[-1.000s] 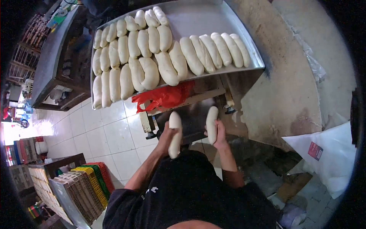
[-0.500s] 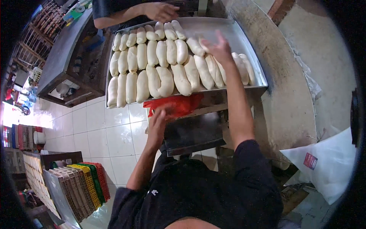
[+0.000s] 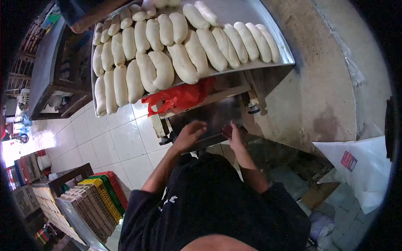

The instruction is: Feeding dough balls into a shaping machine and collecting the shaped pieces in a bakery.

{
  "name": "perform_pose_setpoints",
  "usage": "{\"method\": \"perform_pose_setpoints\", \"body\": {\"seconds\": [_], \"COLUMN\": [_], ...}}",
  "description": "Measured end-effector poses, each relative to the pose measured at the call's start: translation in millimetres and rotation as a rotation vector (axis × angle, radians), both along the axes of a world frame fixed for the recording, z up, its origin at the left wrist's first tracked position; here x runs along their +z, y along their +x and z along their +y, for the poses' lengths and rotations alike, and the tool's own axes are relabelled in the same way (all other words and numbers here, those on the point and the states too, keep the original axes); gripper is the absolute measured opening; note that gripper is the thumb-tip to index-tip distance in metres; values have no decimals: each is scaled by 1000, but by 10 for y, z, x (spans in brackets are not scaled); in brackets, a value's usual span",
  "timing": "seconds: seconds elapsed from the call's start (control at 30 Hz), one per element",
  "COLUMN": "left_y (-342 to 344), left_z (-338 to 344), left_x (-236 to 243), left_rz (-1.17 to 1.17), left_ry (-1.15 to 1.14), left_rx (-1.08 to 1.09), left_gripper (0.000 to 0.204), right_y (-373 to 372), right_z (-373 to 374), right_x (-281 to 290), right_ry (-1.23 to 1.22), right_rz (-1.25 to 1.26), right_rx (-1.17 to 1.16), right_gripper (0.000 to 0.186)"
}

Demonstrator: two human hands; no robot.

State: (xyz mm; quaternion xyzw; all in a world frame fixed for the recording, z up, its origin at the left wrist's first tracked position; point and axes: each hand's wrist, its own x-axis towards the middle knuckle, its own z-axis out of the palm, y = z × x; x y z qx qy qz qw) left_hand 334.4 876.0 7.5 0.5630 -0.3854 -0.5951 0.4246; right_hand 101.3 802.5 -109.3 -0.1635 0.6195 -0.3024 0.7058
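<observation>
My left hand (image 3: 191,133) and my right hand (image 3: 233,134) are both empty and open, fingers loosely bent, over a dark metal surface (image 3: 215,116) in front of my waist. Just above them a red plastic bag (image 3: 184,95) lies under the front edge of a large metal tray (image 3: 279,37). The tray holds several rows of pale, long dough rolls (image 3: 181,62), some pressed against each other. Two rolls (image 3: 196,16) lie at a slant toward its back right, beside bare metal.
Another person's arm (image 3: 90,17) is at the tray's back left. A dark table (image 3: 48,71) stands left, stacked coloured crates (image 3: 102,196) lower left, on white tiles (image 3: 125,142). A stained board (image 3: 307,108) and a white plastic sack (image 3: 356,167) are at the right.
The two rolls my hands held a second ago have left them; two more lie at the tray's back right. My right hand has drawn back from the tray. The other person's arm has moved left.
</observation>
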Motion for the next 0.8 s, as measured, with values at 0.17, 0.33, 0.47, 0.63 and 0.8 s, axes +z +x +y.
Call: {"method": "perform_pose_setpoints", "body": {"seconds": [0.17, 0.33, 0.47, 0.63, 0.8], "left_y": [-149, -250, -197, -48, -124], "left_z": [-260, 17, 395, 695, 401], "left_x": [385, 403, 188, 132, -444], "left_rz": [-233, -129, -55, -15, -684], "left_ry": [-124, 50, 223, 251, -96], "left_rx": [-143, -164, -81, 8, -47], "left_gripper": [29, 30, 29, 33, 38], "right_y": [102, 86, 7, 78, 417], "right_z": [-285, -479, -474, -314, -325], "right_x": [-385, -656, -755, -419, -254], "right_ry": [-57, -114, -19, -11, 14], "right_rz": [8, -34, -60, -13, 111], "right_rx": [-87, -74, -54, -71, -147], "right_gripper": [58, 60, 77, 63, 47]}}
